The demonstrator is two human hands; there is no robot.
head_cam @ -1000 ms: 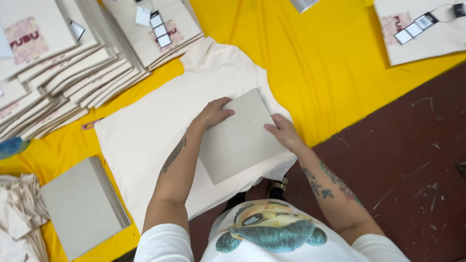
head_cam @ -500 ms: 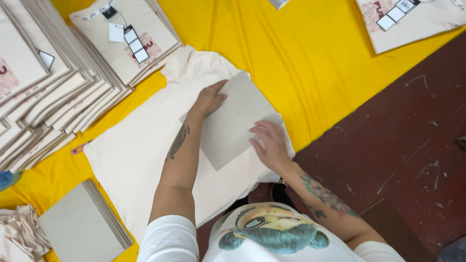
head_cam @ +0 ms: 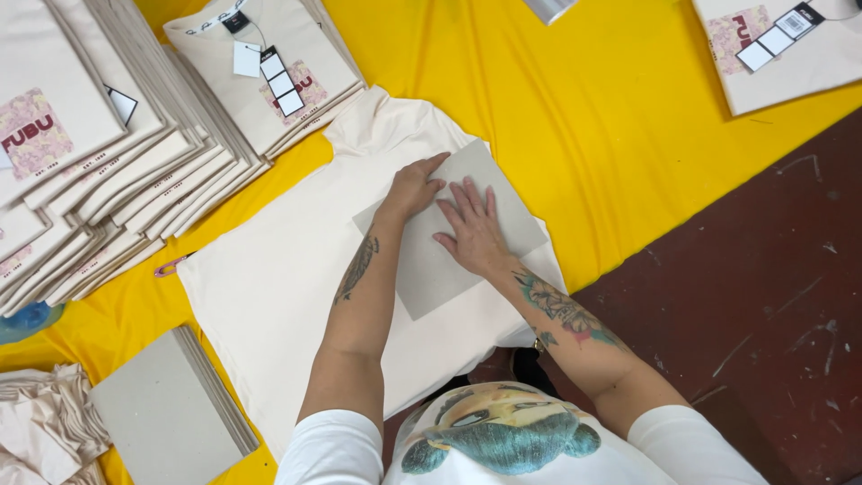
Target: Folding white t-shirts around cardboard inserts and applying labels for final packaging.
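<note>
My left hand (head_cam: 415, 189) and right hand (head_cam: 472, 229) press flat, fingers spread open, on the grey cardboard sheet (head_cam: 431, 260). It lies on the cream shirt (head_cam: 269, 278), centre of the yellow desk (head_cam: 575, 108).

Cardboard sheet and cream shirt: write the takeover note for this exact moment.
Left hand: flat, open, pressing the grey cardboard sheet near its top edge.
Right hand: flat beside it, fingers spread on the same sheet.
Sheet lies on the middle of the cream shirt, which is spread flat on the yellow cloth.
Done: shirt laid out, sheet placed.
Left: shirt sides not yet folded over the sheet.
Nearby: spare cardboard stack lower left, folded tagged shirts upper left.
</note>
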